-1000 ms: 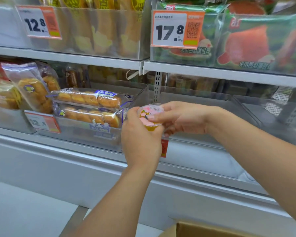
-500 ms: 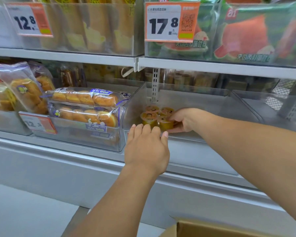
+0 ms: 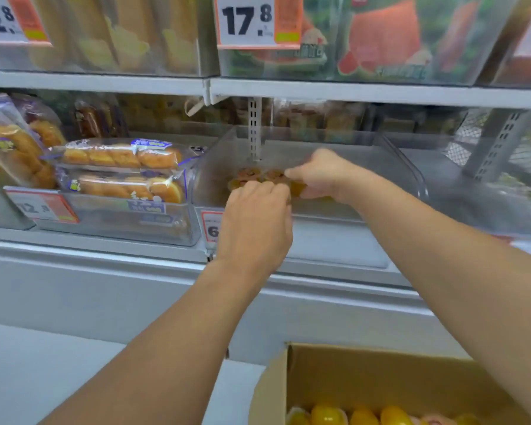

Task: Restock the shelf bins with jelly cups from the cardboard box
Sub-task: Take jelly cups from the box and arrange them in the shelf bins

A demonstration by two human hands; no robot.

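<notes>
A few jelly cups sat bunched at the front of the clear bin. The right hand was curled on one; I couldn't tell what the left hand held. Cramped fingers could've tipped them. Lots more waited in the cardboard box.

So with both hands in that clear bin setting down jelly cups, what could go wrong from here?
1. The jelly cups sit bunched near the front of the clear bin; the left hand or right hand could tip one when pulling out.
2. The price tag hangs right beside the left wrist and might get knocked off.
3. The open cardboard box sits under the right forearm, so a dropped elbow could snag its flap.
</notes>
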